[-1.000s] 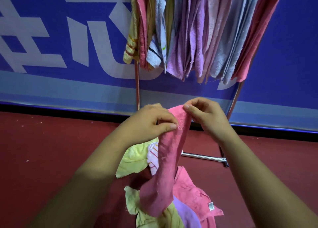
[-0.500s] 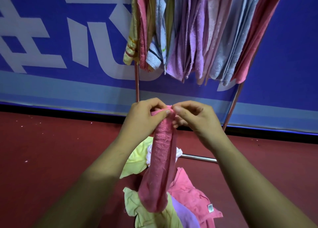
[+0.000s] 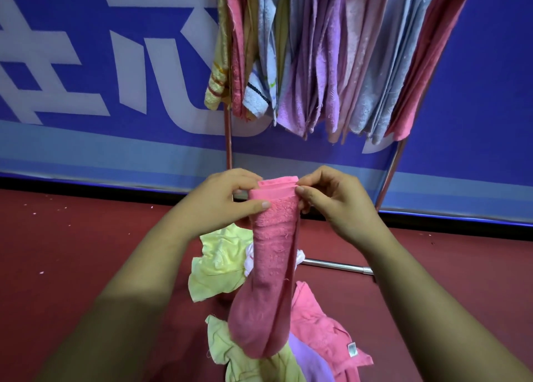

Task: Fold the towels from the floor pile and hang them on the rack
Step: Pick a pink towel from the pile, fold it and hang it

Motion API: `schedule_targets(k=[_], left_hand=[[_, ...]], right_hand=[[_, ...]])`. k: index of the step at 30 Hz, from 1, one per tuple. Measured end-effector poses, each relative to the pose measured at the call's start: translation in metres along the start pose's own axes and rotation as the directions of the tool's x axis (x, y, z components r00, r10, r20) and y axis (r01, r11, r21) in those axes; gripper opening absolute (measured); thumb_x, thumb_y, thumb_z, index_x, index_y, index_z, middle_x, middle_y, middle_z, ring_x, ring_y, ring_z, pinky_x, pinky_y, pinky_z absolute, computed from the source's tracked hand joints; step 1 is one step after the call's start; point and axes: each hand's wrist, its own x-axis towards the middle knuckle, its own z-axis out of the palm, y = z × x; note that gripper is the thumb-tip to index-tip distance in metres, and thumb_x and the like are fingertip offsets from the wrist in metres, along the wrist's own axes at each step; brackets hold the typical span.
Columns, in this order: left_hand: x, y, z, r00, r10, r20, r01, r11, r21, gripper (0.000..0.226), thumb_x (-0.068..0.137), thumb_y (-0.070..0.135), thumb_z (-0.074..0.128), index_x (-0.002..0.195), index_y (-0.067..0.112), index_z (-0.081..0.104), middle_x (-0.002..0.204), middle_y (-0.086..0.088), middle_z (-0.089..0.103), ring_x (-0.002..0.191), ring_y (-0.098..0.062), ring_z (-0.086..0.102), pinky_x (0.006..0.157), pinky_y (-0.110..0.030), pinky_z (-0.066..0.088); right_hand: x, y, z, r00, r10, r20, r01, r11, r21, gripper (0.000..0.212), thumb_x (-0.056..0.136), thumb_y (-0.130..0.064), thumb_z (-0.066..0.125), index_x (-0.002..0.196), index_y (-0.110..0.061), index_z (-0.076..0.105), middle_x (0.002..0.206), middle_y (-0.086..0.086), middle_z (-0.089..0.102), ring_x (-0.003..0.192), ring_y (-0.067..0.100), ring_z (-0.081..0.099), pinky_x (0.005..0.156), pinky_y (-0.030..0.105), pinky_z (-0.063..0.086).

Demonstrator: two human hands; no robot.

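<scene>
Together, left hand (image 3: 222, 199) and right hand (image 3: 334, 199) pinch the pink towel's (image 3: 271, 266) top edge, each grip clenched.

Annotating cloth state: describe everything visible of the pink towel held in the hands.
The pink towel is terry-looking cloth, folded lengthwise into a narrow layered strip, edges stacked at its top. It hangs vertically, its rounded lower end before the floor pile; contact unclear. The left hand and right hand pinch its top corners. Stray threads show along its right edge.

The towel (image 3: 271, 266) hangs between left hand (image 3: 222, 199) and right hand (image 3: 331, 199), above the floor pile (image 3: 219, 266); rack (image 3: 228, 145) behind.
</scene>
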Motion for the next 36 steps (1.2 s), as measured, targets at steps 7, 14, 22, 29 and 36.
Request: schedule_targets(k=[7, 14, 22, 29, 36], left_hand=[[0.003, 0.026, 0.011, 0.943, 0.103, -0.317, -0.177, 0.961, -0.212, 0.013, 0.080, 0.035, 0.075, 0.084, 0.024, 0.068, 0.073, 0.006, 0.065, 0.066, -0.008, 0.058, 0.064, -0.031, 0.051], [0.005, 0.031, 0.008, 0.929, 0.065, -0.364, -0.177, 0.942, -0.286, 0.015, 0.079, 0.035, 0.075, 0.080, 0.028, 0.062, 0.069, 0.009, 0.061, 0.063, -0.009, 0.055, 0.060, -0.032, 0.048], [0.002, 0.031, 0.008, 0.893, 0.047, -0.447, -0.170, 0.956, -0.240, 0.019, 0.081, 0.038, 0.075, 0.080, 0.026, 0.061, 0.074, -0.016, 0.065, 0.059, -0.032, 0.056, 0.061, -0.054, 0.053], [0.000, 0.031, 0.004, 0.934, 0.024, -0.357, -0.152, 0.929, -0.337, 0.021, 0.077, 0.040, 0.076, 0.082, 0.025, 0.062, 0.086, -0.011, 0.073, 0.079, -0.042, 0.068, 0.075, -0.061, 0.056], [0.000, 0.027, -0.006, 0.963, 0.014, -0.268, -0.136, 0.886, -0.443, 0.014, 0.084, 0.012, 0.077, 0.088, 0.018, 0.065, 0.083, 0.001, 0.068, 0.077, -0.013, 0.067, 0.071, -0.036, 0.058]], right_hand=[[0.007, -0.020, -0.002, 0.988, -0.113, -0.103, 0.126, 0.983, 0.131, 0.003, 0.096, 0.008, 0.057, 0.093, 0.006, 0.058, 0.065, 0.011, 0.064, 0.060, 0.018, 0.061, 0.064, 0.027, 0.053], [0.006, -0.019, 0.015, 0.983, 0.104, -0.154, -0.038, 0.925, 0.379, 0.012, 0.092, -0.003, 0.068, 0.100, -0.012, 0.069, 0.083, 0.004, 0.072, 0.078, 0.016, 0.063, 0.081, 0.031, 0.051], [0.004, -0.024, 0.028, 0.948, 0.316, 0.018, -0.237, 0.669, 0.705, 0.048, 0.075, -0.013, 0.076, 0.119, -0.003, 0.060, 0.092, 0.015, 0.072, 0.075, 0.022, 0.068, 0.071, 0.030, 0.056], [0.000, -0.017, 0.033, 0.953, 0.302, 0.003, -0.224, 0.701, 0.677, 0.016, 0.078, -0.016, 0.071, 0.090, -0.006, 0.068, 0.091, 0.024, 0.065, 0.079, 0.027, 0.059, 0.069, 0.033, 0.050], [0.004, -0.018, 0.031, 0.970, 0.209, -0.120, -0.084, 0.757, 0.648, 0.012, 0.083, -0.016, 0.071, 0.083, -0.005, 0.066, 0.082, 0.019, 0.069, 0.076, 0.028, 0.061, 0.072, 0.037, 0.050]])
